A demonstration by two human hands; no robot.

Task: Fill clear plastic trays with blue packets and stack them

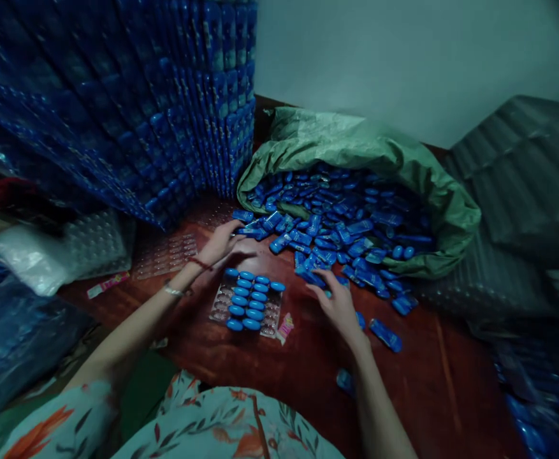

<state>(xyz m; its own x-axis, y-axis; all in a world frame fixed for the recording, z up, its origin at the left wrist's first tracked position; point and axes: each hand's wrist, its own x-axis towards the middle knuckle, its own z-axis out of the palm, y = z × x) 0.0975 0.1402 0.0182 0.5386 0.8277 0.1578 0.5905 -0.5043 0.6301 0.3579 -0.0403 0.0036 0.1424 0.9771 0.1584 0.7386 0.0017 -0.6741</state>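
Note:
A clear plastic blister tray (pixel 220 308) lies on the red-brown wooden floor in front of me, with several small blue oblong items (pixel 245 303) set in its pockets. My left hand (pixel 222 244) reaches past the tray's far end to loose blue items (pixel 255 231), its fingers touching one. My right hand (pixel 337 305) rests palm-down, fingers spread, on the scattered blue items (pixel 315 275) to the right of the tray. Whether it grips one is hidden.
A green sack (pixel 355 150) lies open at the back, spilling a heap of blue items (pixel 346 217). Tall stacks of filled blue trays (pixel 155 108) stand at the left. Empty clear trays (pixel 164 255) and a white bag (pixel 25 258) lie left. Grey corrugated sheets (pixel 518 191) sit right.

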